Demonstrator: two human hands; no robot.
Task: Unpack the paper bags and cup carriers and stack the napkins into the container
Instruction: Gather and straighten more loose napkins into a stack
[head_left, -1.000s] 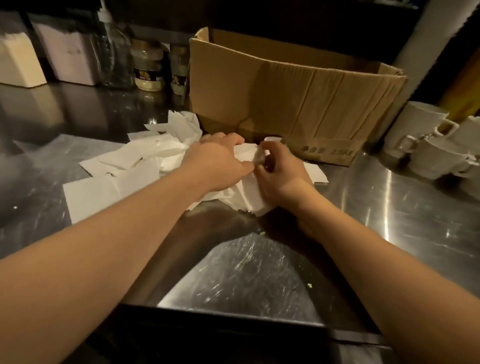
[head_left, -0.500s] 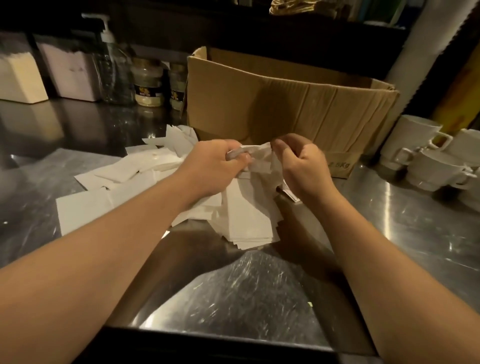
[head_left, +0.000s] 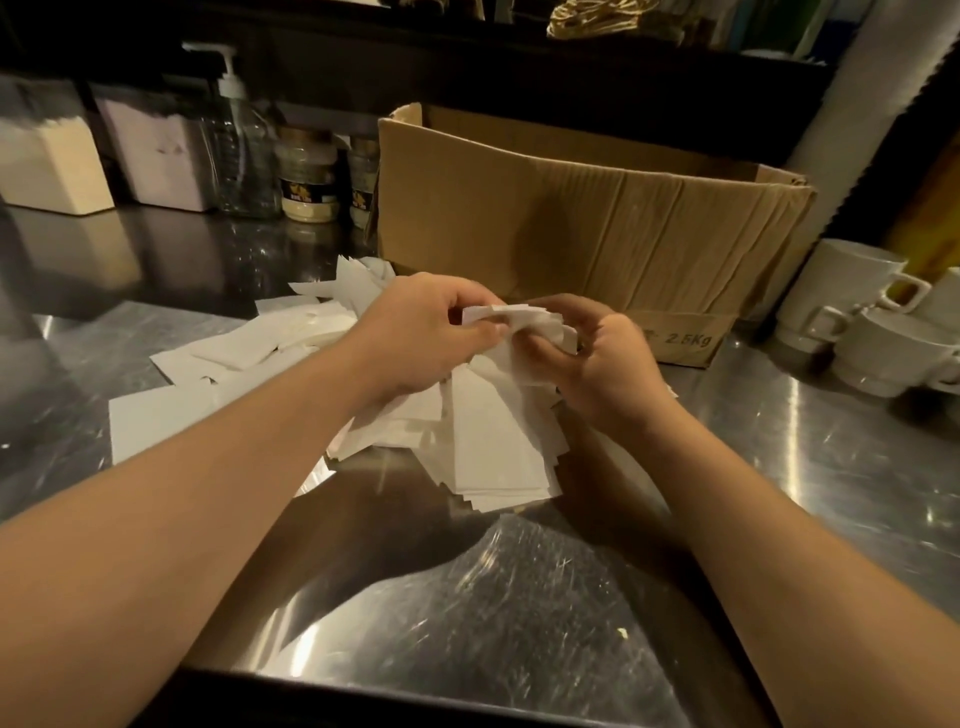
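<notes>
A bundle of white napkins (head_left: 496, 452) hangs fanned out above the steel counter, pinched at its top edge by both hands. My left hand (head_left: 421, 338) grips the top from the left and my right hand (head_left: 597, 358) grips it from the right, fingers curled around the folded edges. More loose napkins (head_left: 244, 353) lie scattered on the counter to the left of my left forearm. Behind the hands stands an open brown cardboard box (head_left: 597, 218); its inside is hidden.
White cups (head_left: 852, 312) are stacked at the right edge. At the back left stand two napkin-filled containers (head_left: 52, 166), a clear pump bottle (head_left: 244, 150) and jars (head_left: 309, 182). The steel counter (head_left: 467, 623) reaches to its dark front edge near me.
Both hands gathered napkins from the counter and lifted them; the bundle now hangs from my fingers, held a little higher and tighter than half a second ago.
</notes>
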